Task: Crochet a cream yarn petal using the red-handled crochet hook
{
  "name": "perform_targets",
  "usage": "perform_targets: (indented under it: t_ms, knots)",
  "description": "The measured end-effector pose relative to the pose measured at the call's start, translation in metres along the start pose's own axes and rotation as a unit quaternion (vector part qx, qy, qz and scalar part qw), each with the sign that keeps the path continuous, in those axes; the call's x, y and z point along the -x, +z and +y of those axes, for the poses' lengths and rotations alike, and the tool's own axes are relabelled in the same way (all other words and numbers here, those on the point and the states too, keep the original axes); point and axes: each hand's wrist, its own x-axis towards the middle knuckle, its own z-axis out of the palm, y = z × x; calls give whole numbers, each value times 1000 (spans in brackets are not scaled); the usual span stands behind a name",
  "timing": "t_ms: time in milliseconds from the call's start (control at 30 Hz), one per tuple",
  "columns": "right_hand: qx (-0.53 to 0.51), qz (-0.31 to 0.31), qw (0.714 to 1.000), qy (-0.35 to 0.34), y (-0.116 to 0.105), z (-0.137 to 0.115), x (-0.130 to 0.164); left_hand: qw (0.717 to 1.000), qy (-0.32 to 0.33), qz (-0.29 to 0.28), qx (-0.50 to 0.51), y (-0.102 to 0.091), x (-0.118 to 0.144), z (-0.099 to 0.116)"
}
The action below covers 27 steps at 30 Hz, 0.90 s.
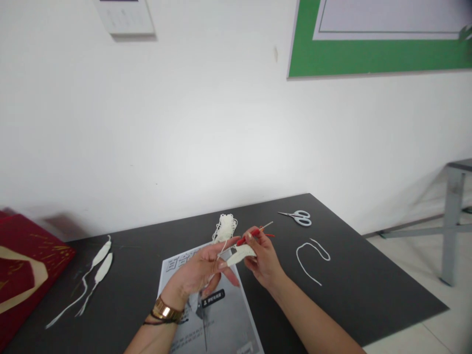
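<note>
The dark bench is set against a white wall, and a printed sheet is laid flat at its near edge, below the hands, apparently so that it can be read while work goes on. To the far left of the sheet a red bag is seen at the bench end. Between bag and sheet, two finished white crocheted pieces are laid side by side with their tails trailing, out of the way. Right of the sheet a cut length of white yarn is left in a loop, and beyond it small scissors are kept within reach. A loose yarn bundle is placed just behind the sheet, feeding the work.

Above the sheet, a small white crocheted piece is pinched by the left hand, its grip closed on it, with the strand run over a raised finger for tension. A red-handled crochet hook is clamped in the right hand, its tip at the piece.
</note>
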Motion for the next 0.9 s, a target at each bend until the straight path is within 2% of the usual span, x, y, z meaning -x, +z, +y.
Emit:
perform_targets:
  t_ms: [100,167,300,467,633,900]
  knots:
    - [16,-4,1000,-18,1,0,2,999,1,17,-36,7,-1,5]
    - [36,-10,999,-29,2,1,3,997,34,63,-40,14,-4,8]
    - [50,-8,997,-65,1,3,2,985,57,158,-37,27,-11,5]
    - [20,2,998,-67,-1,2,-2,965,105,237,-36,28,-16,-1]
    - [-53,27,998,-18,-2,-2,-3,968,107,226,-11,25,-13,3]
    - [-8,22,1000,19,-3,-7,-5,972,92,210,-57,18,-7,10]
